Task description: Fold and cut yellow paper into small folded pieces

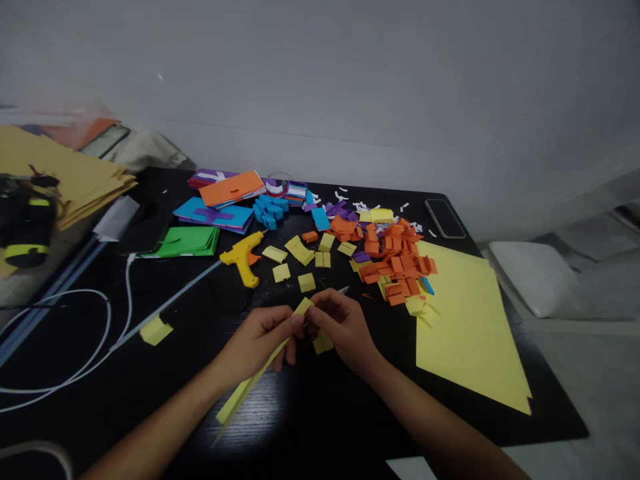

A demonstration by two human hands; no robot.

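My left hand point(273, 333) is closed in a pinch on a long yellow paper strip point(250, 383), which slants down towards the table's front edge. At the strip's upper end, my right hand point(343, 327) is closed too, its thumb and fingers pressed on the paper close to the left fingertips. A pointed silvery tip point(344, 290) shows just beyond the right knuckles; the rest of that tool is hidden. Under the right hand is a small yellow paper piece point(323, 342), partly covered. Several folded yellow pieces point(307, 283) lie just beyond both hands.
A yellow glue gun point(243, 259) lies left of centre. Orange folded pieces point(397, 260) are heaped beside large yellow sheets point(463, 327) on the right. Coloured paper stacks point(215, 212) line the back. A phone point(445, 219) lies back right; a white cable point(107, 320) loops on the left.
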